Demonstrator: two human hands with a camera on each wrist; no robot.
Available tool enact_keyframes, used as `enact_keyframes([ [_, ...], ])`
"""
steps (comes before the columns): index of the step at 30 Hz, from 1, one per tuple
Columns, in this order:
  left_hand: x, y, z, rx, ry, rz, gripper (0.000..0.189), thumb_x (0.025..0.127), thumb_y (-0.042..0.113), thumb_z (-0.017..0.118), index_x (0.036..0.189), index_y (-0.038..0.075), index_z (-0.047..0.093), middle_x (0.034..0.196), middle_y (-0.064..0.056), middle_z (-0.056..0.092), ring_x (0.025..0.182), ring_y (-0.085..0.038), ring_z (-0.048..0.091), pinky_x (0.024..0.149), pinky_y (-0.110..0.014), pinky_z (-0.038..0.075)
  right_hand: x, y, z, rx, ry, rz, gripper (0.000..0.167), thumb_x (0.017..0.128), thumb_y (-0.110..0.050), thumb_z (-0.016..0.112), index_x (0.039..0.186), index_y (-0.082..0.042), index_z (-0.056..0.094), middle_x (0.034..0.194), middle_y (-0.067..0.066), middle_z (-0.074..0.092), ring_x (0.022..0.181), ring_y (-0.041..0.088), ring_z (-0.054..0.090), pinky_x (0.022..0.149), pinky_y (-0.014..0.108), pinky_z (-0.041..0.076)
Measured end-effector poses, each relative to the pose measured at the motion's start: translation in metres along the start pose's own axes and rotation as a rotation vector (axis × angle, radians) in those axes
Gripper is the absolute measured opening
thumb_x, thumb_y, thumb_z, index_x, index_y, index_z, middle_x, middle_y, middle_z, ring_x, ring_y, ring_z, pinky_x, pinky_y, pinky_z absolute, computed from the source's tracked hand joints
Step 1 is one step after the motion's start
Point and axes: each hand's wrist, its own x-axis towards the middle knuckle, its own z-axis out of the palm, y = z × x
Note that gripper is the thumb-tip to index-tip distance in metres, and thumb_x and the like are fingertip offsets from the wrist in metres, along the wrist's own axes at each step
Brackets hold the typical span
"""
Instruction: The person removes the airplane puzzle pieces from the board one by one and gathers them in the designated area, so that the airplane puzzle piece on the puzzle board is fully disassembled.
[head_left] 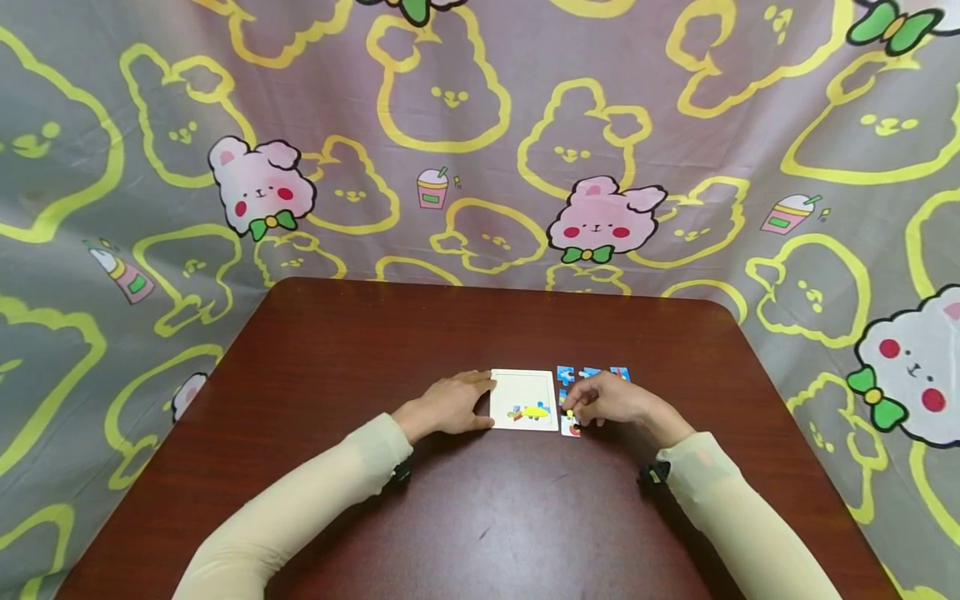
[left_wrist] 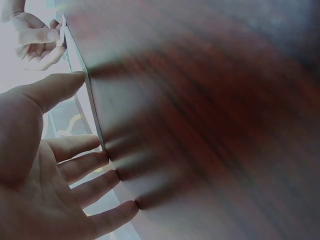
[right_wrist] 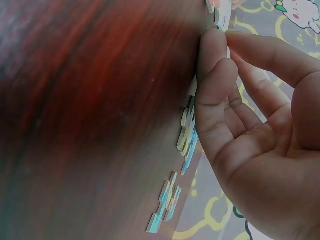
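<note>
A cream puzzle board (head_left: 521, 385) with a raised border lies on the table, with several joined pieces showing a yellow shape (head_left: 536, 412) along its lower right. My left hand (head_left: 448, 405) rests at the board's left side, thumb and fingers spread; in the left wrist view the fingertips (left_wrist: 95, 142) touch the board's edge and the tabletop. Right of the board, my right hand (head_left: 611, 398) pinches a puzzle piece (right_wrist: 223, 15) between thumb and index finger. That piece (head_left: 571, 425) looks white with red in the head view, partly hidden by the fingers.
Loose blue puzzle pieces (head_left: 590, 373) lie beyond and under the right hand, some hidden by it. More pieces (right_wrist: 164, 205) lie flat on the tabletop in the right wrist view. The dark red-brown table (head_left: 360, 333) meets a patterned curtain (head_left: 465, 183) at the back.
</note>
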Motion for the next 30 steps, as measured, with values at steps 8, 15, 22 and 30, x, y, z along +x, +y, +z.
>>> enact_keyframes([
  [8,0.000,-0.001,0.000,0.002,0.006,-0.001,0.072,0.091,0.047,0.068,0.151,0.014,0.045,0.162,-0.007,0.037,0.149,-0.029,0.035,0.112,-0.055,0.042,0.000,0.001,0.000,0.033,0.008,-0.010,0.021,0.081,0.003,0.070,0.101,0.000,0.074,0.087,0.014,0.073,0.066,0.014,0.060,0.056,0.030,0.051],
  [15,0.000,-0.001,0.000,0.003,0.003,0.005,0.072,0.091,0.047,0.068,0.151,0.013,0.045,0.162,-0.007,0.036,0.149,-0.029,0.035,0.112,-0.053,0.042,0.002,0.001,0.000,0.039,0.017,0.014,0.017,0.083,0.000,0.070,0.100,-0.002,0.074,0.085,0.008,0.073,0.066,0.013,0.061,0.057,0.030,0.052],
  [22,0.000,0.000,0.001,-0.004,0.005,0.010,0.072,0.091,0.045,0.069,0.150,0.012,0.045,0.161,-0.008,0.037,0.149,-0.029,0.036,0.111,-0.055,0.042,0.004,-0.009,0.002,0.024,0.040,-0.001,0.018,0.085,-0.002,0.068,0.102,-0.003,0.073,0.086,0.008,0.074,0.069,0.018,0.064,0.061,0.034,0.054],
  [30,-0.001,0.000,0.001,-0.005,0.010,0.005,0.072,0.091,0.046,0.068,0.150,0.013,0.045,0.161,-0.008,0.037,0.149,-0.029,0.036,0.111,-0.056,0.042,0.015,-0.022,0.010,0.031,0.060,-0.032,0.016,0.088,-0.002,0.067,0.103,-0.002,0.073,0.087,0.010,0.073,0.075,0.015,0.064,0.061,0.033,0.055],
])
